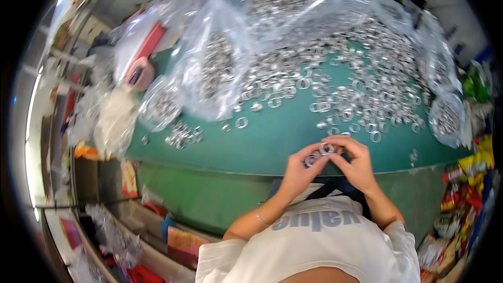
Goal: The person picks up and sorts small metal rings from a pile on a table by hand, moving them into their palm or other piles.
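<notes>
Both hands meet over the near edge of the green table. My left hand [299, 170] is closed around a silver ring [310, 160], tucked in its fingers. A second shiny ring [326, 149] sits at the fingertips between the two hands, and my right hand [354, 158] pinches it from the right. Just beyond the hands, many loose silver rings [375, 136] lie spread over the tabletop, thicker toward the back right. Whether more rings are hidden in the palms I cannot make out.
The green table [251, 147] carries clear plastic bags [230, 73] of rings at the back and left, plus a small bag [448, 118] at the right. A pink tape roll [139, 75] lies at the left. Cardboard boxes [183, 246] stand low left; colourful packets [456, 199] pile at the right.
</notes>
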### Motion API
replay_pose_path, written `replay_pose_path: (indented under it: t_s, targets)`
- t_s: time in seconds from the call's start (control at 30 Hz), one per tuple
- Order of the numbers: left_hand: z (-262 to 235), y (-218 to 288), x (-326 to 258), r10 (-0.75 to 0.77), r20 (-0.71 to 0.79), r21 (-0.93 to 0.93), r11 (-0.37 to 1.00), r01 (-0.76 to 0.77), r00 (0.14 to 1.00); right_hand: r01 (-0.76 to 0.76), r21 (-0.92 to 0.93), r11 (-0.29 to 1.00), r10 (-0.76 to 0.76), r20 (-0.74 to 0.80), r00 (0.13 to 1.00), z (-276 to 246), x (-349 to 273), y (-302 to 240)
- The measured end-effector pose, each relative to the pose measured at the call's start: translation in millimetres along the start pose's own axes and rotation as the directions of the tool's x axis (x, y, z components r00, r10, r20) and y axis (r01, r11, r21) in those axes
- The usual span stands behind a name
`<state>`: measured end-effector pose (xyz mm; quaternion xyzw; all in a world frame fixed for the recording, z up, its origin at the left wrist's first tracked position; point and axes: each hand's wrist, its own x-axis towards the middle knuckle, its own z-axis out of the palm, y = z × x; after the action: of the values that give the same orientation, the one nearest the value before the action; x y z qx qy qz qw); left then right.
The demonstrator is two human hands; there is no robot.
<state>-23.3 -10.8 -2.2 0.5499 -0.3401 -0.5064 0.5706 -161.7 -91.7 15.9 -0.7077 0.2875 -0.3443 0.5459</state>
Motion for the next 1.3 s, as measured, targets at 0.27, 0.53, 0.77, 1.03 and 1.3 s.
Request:
replay_pose_path:
  t_s: [0.27,0.53,0.77,1.03,1.3]
  targets:
    - [10,3,8,-0.197,0.163,-0.214,0.950,0.230,0.967,-0.001,0.622,0.783,0.228,-0.285,0.931,-43,-2,21]
    - [2,-2,7,-0.217,0.152,-0.330,0.909,0.256,0.964,-0.067,-0.094,0.993,-0.068,-0.947,0.315,-210,-19,51]
    - [-4,1,12,-0.509,0.183,-0.740,0.492,0.458,0.841,-0.153,-0.482,0.863,-0.061,-0.399,0.915,-124,-13,36]
    - [-25,-30,9,-0.283,0.291,-0.918,0.188,0.350,0.914,0.222,-0.777,0.589,-0.082,0.216,0.973,-37,-2,16]
    - [-7,15,9,-0.489,0.076,-0.928,0.285,0.242,0.869,0.093,-0.884,0.459,-0.291,-0.050,0.955,-74,24,49]
